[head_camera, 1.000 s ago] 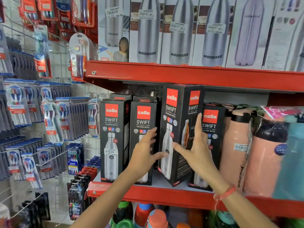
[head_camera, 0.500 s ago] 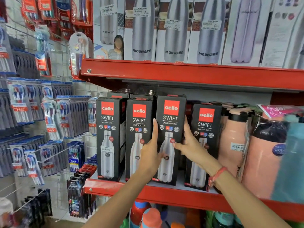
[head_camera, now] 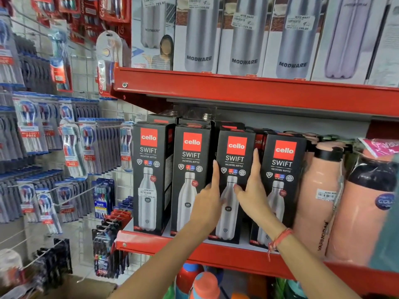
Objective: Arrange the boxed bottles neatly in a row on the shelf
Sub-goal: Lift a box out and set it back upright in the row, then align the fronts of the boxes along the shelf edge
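Observation:
Several black Cello Swift bottle boxes stand in a front row on the red shelf point(head_camera: 216, 254). The third box from the left point(head_camera: 234, 160) faces forward, and both hands hold it by its sides. My left hand point(head_camera: 208, 199) presses its left edge with fingers pointing up. My right hand point(head_camera: 253, 190) grips its right edge, thumb across the front. The first box point(head_camera: 149, 178) and second box point(head_camera: 189, 167) stand to the left, a fourth box point(head_camera: 282, 169) to the right. More boxes stand behind, mostly hidden.
Peach flasks point(head_camera: 319, 201) crowd the shelf right of the boxes. The red upper shelf point(head_camera: 248, 91) carries white Modware boxes point(head_camera: 244, 37). Toothbrush packs point(head_camera: 71, 147) hang on a wire grid at the left. Coloured bottles point(head_camera: 203, 283) stand on the level below.
The third box was turned from an angled pose to face forward and pushed back into line. Both hands shifted from its front face to its two sides.

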A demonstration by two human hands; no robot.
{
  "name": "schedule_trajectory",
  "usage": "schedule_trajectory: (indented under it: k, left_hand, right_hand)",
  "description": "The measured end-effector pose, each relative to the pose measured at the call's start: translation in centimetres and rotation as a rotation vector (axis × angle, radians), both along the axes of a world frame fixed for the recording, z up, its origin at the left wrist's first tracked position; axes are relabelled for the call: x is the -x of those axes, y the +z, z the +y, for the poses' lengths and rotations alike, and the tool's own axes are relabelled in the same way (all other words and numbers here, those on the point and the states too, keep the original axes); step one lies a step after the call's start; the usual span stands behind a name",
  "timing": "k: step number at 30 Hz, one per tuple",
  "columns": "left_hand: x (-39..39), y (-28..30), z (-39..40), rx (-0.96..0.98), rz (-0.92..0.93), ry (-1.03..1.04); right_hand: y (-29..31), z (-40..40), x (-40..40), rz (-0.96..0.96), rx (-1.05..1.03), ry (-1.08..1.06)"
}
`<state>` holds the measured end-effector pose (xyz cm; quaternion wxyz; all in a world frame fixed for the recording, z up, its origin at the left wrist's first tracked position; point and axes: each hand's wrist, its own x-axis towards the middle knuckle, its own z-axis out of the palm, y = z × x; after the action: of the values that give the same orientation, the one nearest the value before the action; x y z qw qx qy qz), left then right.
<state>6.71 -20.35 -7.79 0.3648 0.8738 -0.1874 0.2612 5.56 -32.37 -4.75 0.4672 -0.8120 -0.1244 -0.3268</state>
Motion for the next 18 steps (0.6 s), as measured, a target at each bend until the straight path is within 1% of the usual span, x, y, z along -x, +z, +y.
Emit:
schedule_trajectory:
  k: [2, 5, 6, 7, 8, 10, 12, 15, 18]
  left_hand:
    - [0.6, 0.5, 1.2, 0.006, -0.071, -0.002]
    - [1.8, 1.3, 4.3, 0.184, -0.243, -0.058]
    - [2.1, 1.5, 5.5, 0.239, -0.3, -0.064]
    - [2.3, 1.7, 6.7, 0.287, -0.348, -0.058]
    - [2.3, 1.7, 8.0, 0.33, -0.385, -0.048]
    - [2.3, 1.4, 10.5, 0.397, -0.417, -0.007]
    - [2.0, 0.4, 12.9, 0.476, -0.363, 0.041]
    - [1.8, -2.0, 16.0, 0.579, -0.127, 0.026]
    - [1.4, -3.9, 18.1, 0.635, 0.112, -0.128]
  right_hand:
    - [0.6, 1.5, 1.0, -0.13, -0.045, -0.038]
    - [1.6, 4.4, 2.5, -0.355, 0.003, -0.17]
    - [1.7, 5.5, 2.8, -0.42, 0.027, -0.175]
    - [1.7, 6.5, 3.1, -0.444, 0.04, -0.135]
    - [1.6, 7.6, 3.2, -0.418, 0.035, -0.058]
    - [0.8, 10.0, 3.1, -0.266, -0.017, 0.117]
    - [-0.6, 12.5, 2.7, -0.116, -0.061, 0.192]
    - [-4.3, 15.6, 1.8, 0.12, -0.116, 0.228]
    - [-8.0, 17.8, 1.1, 0.355, -0.105, 0.22]
